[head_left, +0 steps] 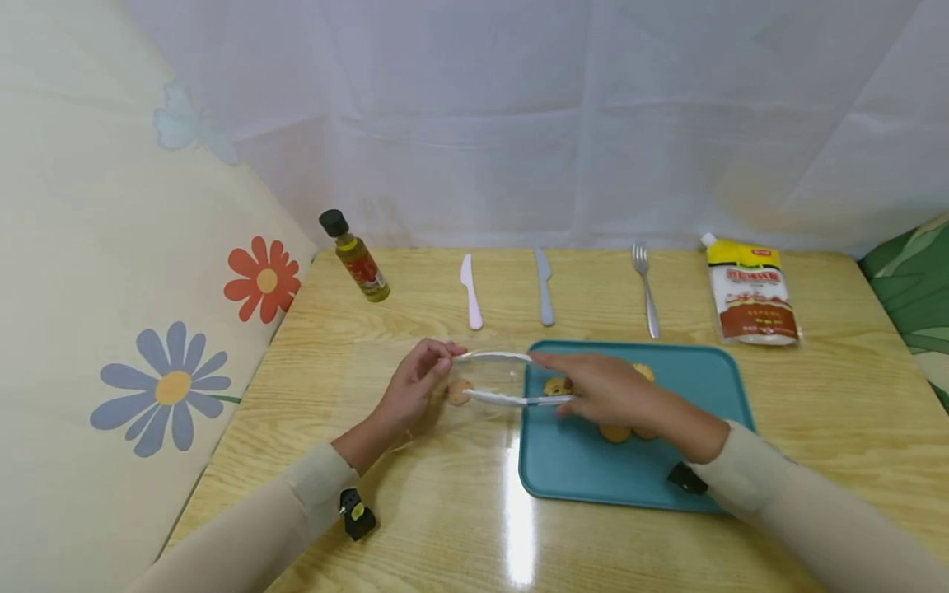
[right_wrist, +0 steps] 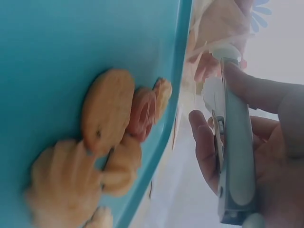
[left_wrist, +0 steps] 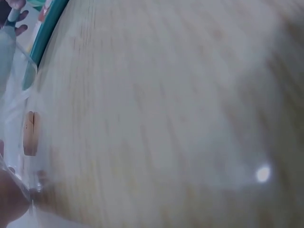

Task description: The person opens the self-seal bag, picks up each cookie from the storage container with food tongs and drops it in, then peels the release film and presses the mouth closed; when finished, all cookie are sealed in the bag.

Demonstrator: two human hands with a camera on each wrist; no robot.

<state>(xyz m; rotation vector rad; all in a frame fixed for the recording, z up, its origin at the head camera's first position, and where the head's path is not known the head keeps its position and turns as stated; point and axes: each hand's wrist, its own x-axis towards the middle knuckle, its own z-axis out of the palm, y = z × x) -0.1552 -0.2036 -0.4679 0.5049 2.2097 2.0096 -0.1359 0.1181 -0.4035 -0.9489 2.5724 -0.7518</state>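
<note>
My left hand (head_left: 418, 383) pinches the edge of a clear plastic bag (left_wrist: 14, 109), whose outline is hard to see against the table. A round cookie (head_left: 460, 392) is at the bag, just right of that hand; the left wrist view shows the cookie (left_wrist: 31, 134) edge-on. My right hand (head_left: 604, 387) grips a pair of tongs (right_wrist: 237, 142) with pale grey arms, thumb on one side and fingers on the other. Their white arms stand apart and point left toward the bag. Beneath the right hand, a teal tray (head_left: 571, 473) carries several cookies (right_wrist: 108, 109), partly hidden in the head view.
Along the back of the table stand or lie an oil bottle (head_left: 361, 263), a pink knife (head_left: 471, 292), a grey knife (head_left: 544, 288), a fork (head_left: 646, 288) and a yellow, white and brown pouch (head_left: 754, 296). Behind them hangs a white curtain (head_left: 519, 123).
</note>
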